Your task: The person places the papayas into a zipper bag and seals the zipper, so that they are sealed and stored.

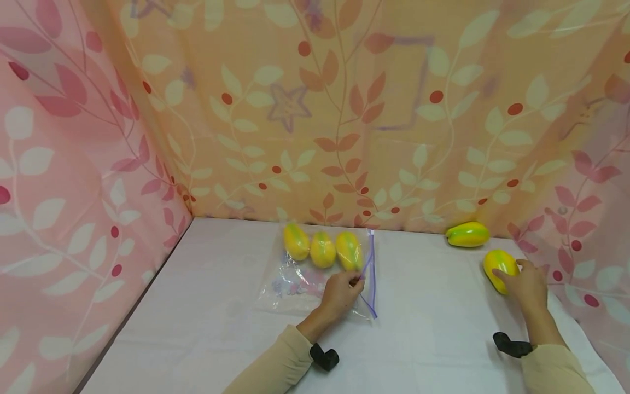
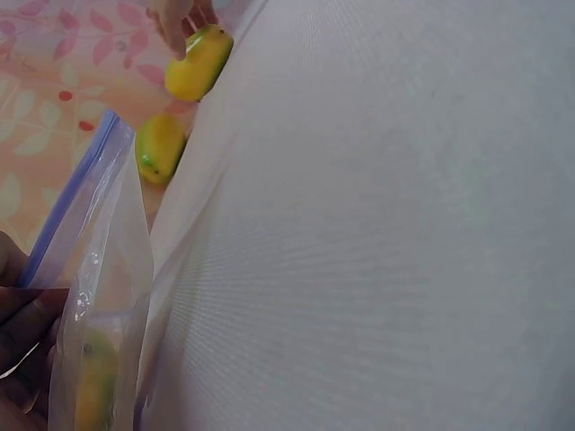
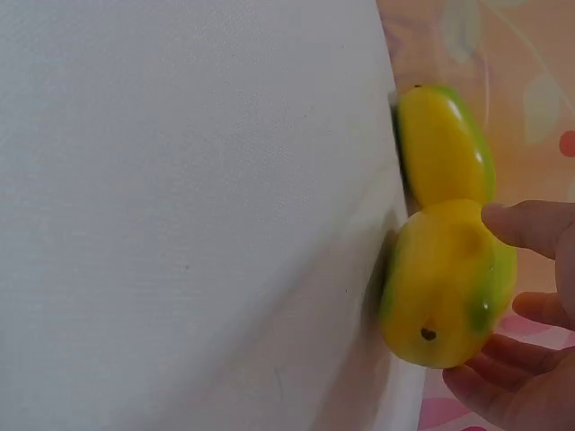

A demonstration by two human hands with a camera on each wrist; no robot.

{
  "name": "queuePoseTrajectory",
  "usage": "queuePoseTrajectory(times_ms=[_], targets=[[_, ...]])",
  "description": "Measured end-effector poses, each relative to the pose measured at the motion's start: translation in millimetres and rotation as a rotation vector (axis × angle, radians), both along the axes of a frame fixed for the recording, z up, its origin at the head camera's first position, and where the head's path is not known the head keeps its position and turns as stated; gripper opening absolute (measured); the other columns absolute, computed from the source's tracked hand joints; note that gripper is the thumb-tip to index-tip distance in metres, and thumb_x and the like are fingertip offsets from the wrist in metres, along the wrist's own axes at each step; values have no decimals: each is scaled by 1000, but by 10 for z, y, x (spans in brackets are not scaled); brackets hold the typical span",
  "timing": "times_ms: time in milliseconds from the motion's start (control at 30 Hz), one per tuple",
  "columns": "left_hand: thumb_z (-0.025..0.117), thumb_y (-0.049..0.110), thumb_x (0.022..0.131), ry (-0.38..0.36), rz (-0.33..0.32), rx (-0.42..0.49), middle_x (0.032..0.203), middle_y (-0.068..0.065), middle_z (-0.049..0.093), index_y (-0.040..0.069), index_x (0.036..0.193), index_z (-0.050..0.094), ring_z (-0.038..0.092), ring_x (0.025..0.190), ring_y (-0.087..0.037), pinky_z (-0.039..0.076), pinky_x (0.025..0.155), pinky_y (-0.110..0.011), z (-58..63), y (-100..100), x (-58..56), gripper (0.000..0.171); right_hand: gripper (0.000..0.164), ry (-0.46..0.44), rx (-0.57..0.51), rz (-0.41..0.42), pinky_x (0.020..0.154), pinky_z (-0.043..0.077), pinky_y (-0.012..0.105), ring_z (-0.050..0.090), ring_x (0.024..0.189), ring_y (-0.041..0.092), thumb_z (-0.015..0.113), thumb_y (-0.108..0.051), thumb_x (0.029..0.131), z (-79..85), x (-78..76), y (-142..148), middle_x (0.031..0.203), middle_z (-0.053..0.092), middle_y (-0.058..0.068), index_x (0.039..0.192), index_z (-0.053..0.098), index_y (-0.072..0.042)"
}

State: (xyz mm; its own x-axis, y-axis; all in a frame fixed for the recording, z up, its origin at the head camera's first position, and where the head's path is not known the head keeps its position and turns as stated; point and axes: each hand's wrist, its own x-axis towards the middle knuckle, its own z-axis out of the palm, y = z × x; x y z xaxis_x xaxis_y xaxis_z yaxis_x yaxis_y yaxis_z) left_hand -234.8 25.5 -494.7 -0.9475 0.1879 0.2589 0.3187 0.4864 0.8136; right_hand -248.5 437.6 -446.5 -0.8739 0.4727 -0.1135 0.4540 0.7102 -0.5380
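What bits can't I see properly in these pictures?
Head view: the print on the zip bag is too small and blurred; the right hand covers part of the mango-like fruit it holds.
Left wrist view: the bottom edge cuts off the bagged fruit, and cloudy plastic blurs it.
Right wrist view: the held fruit hides one end of the loose fruit behind.

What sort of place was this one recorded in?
Probably a makeshift filming booth: leaf-patterned sheeting walls off three sides of a white-covered table bearing mango-like fruits and a clear zip bag.
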Motion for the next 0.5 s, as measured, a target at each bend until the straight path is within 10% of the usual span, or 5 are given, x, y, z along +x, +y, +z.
queuePoseTrajectory(times_ms=[500], targets=[[64, 14, 91, 26, -2, -4, 81, -1, 72, 5, 95, 75, 53, 68, 1, 46, 61, -12, -3, -3, -1, 15, 88, -20, -46, -31, 108, 30, 63, 29, 126, 55, 61, -39, 93, -50, -42, 8, 146, 24, 40, 149, 14, 10]])
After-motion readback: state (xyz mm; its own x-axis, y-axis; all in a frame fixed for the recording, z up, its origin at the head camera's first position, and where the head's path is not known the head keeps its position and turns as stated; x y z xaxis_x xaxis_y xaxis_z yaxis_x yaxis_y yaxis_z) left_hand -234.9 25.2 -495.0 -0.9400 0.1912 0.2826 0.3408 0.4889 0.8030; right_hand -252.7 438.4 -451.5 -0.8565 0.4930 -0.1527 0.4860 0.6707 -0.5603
